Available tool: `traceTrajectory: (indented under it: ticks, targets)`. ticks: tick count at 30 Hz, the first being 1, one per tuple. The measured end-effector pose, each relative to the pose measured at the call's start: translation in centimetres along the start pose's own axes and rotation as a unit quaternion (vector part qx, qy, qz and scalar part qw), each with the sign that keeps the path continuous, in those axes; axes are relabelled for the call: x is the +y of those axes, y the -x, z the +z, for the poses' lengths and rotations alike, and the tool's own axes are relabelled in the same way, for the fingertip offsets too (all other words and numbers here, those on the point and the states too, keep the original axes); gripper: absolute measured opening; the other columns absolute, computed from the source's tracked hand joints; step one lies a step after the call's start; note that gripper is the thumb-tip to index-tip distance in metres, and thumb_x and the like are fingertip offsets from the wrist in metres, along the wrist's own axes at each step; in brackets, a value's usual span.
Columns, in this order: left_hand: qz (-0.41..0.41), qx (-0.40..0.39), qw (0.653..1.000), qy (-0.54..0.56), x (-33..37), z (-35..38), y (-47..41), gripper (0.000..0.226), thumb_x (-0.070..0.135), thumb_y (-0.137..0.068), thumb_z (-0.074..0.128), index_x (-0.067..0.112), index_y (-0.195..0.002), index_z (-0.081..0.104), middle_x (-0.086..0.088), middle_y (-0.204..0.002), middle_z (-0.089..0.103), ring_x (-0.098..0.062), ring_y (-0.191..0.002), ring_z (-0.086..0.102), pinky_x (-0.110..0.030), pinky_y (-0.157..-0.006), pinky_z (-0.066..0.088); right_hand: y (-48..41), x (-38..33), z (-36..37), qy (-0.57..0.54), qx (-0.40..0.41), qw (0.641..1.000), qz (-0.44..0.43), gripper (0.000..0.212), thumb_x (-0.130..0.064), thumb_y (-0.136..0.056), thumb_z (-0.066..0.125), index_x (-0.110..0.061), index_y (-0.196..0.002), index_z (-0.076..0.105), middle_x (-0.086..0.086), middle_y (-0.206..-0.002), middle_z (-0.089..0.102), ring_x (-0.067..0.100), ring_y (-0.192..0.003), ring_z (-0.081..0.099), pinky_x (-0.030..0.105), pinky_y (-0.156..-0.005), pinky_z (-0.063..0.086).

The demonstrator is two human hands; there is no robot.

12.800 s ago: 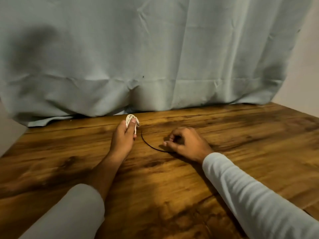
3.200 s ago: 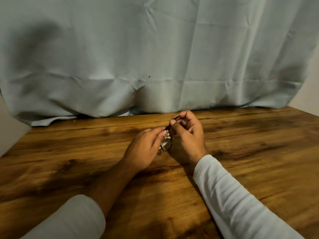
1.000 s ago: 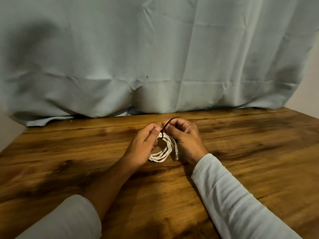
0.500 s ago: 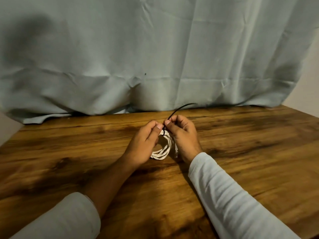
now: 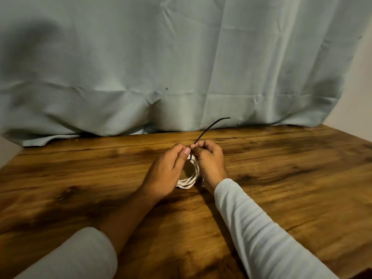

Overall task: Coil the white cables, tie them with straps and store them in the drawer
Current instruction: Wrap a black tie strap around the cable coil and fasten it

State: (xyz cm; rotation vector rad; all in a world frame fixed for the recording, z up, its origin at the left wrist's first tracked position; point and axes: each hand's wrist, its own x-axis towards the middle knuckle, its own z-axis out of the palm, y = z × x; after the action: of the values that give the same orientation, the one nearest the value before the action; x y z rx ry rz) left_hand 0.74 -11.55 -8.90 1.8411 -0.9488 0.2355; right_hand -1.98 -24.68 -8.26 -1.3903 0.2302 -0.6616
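On the wooden table (image 5: 281, 178), near the middle, was a white cable (image 5: 189, 181) wound into a small ring. It sat between two hands, and its near edge looked to rest on the wood. The left hand (image 5: 165, 174) had its fingers curled and pinched the top of the ring. The right hand (image 5: 209, 160) was just beside it and pinched a thin black strap (image 5: 211, 127). The strap met the ring at the top, and its long free end stuck up and off to the right. Both arms wore pale sleeves (image 5: 261, 228). A big grey-blue cloth (image 5: 181, 67) hung behind, with its bottom edge on the table.
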Motion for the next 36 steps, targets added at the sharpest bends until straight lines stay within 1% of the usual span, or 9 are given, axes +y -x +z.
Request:
traceTrajectory:
  ticks: [3,6,9,14,20,24,29,33,36]
  targets:
    - [0.003,-0.001,1.0,-0.014,-0.2,-0.1,0.1,0.024,0.042,-0.108,0.043,0.034,-0.089,0.055,0.016,-0.066,0.056,-0.005,-0.06,0.052,-0.044,-0.06,0.046,-0.1,-0.1,-0.4,-0.012,-0.025,0.999,0.02,0.045,-0.003,-0.095,0.064,-0.027,-0.056,0.065,0.004,-0.066,0.061,0.021,-0.07,0.054,0.038,-0.072,0.046]
    - [0.025,-0.017,0.998,-0.048,-0.3,-0.4,0.3,0.023,0.05,-0.104,0.045,0.031,-0.107,0.058,0.012,-0.092,0.07,-0.005,-0.084,0.066,-0.044,-0.074,0.054,-0.1,-0.5,-1.0,-0.029,-0.059,0.997,0.035,0.039,-0.005,-0.097,0.062,-0.023,-0.063,0.065,0.008,-0.066,0.061,0.022,-0.065,0.056,0.035,-0.068,0.048]
    - [0.037,-0.037,0.991,-0.126,-0.6,-0.5,0.1,0.027,0.049,-0.103,0.047,0.029,-0.121,0.055,0.008,-0.112,0.069,-0.008,-0.1,0.064,-0.043,-0.084,0.053,-0.2,-0.7,-1.5,-0.05,-0.075,0.995,0.05,0.033,-0.004,-0.099,0.06,-0.015,-0.068,0.061,0.009,-0.064,0.058,0.02,-0.06,0.054,0.033,-0.062,0.047]
    - [0.045,-0.013,0.984,-0.172,-0.7,-0.4,0.1,0.032,0.047,-0.103,0.047,0.034,-0.132,0.044,0.003,-0.125,0.066,-0.016,-0.112,0.062,-0.043,-0.09,0.053,-0.1,-1.0,-1.6,-0.055,-0.084,0.992,0.073,0.026,-0.001,-0.095,0.063,-0.012,-0.072,0.066,0.013,-0.069,0.064,0.021,-0.059,0.061,0.031,-0.061,0.053]
    - [0.062,-0.001,0.983,-0.174,-0.7,-0.4,0.3,0.025,0.043,-0.104,0.047,0.034,-0.126,0.053,0.003,-0.115,0.065,-0.013,-0.102,0.061,-0.041,-0.084,0.053,-0.3,-1.0,-1.8,-0.065,-0.079,0.985,0.141,0.004,0.003,-0.088,0.068,0.001,-0.084,0.069,0.019,-0.07,0.066,0.023,-0.055,0.063,0.029,-0.056,0.055]
    - [0.063,0.001,0.986,-0.156,-0.8,-0.4,0.3,0.021,0.04,-0.104,0.05,0.031,-0.122,0.055,0.003,-0.114,0.067,-0.013,-0.102,0.062,-0.042,-0.085,0.052,-0.5,-1.0,-2.2,-0.044,-0.096,0.986,0.13,0.023,0.003,-0.089,0.068,-0.008,-0.07,0.061,0.009,-0.06,0.062,0.016,-0.049,0.058,0.025,-0.05,0.051]
    - [0.044,0.008,0.995,-0.089,-1.0,-0.6,0.1,0.017,0.034,-0.104,0.054,0.024,-0.117,0.061,0.008,-0.109,0.07,-0.007,-0.1,0.065,-0.04,-0.086,0.053,-0.6,-1.1,-2.5,-0.017,-0.137,0.987,0.087,0.008,-0.001,-0.094,0.066,-0.003,-0.087,0.071,0.011,-0.075,0.072,0.017,-0.064,0.067,0.027,-0.063,0.057]
    - [0.007,0.029,0.999,-0.017,-1.6,-0.8,-0.1,0.013,0.029,-0.104,0.056,0.023,-0.112,0.064,0.012,-0.101,0.072,-0.001,-0.095,0.067,-0.034,-0.086,0.054,-0.4,-0.8,-2.3,0.007,-0.181,0.979,0.099,0.021,-0.018,-0.095,0.071,0.0,-0.086,0.075,0.012,-0.07,0.069,0.019,-0.059,0.064,0.025,-0.055,0.051]
    - [-0.031,0.032,0.998,0.034,-2.1,-1.0,-0.3,0.012,0.029,-0.105,0.056,0.025,-0.107,0.066,0.015,-0.092,0.072,-0.002,-0.086,0.065,-0.031,-0.077,0.052,-0.5,-0.7,-2.6,0.023,-0.221,0.97,0.095,0.029,-0.016,-0.085,0.077,0.008,-0.101,0.073,0.017,-0.081,0.071,0.021,-0.067,0.067,0.029,-0.063,0.053]
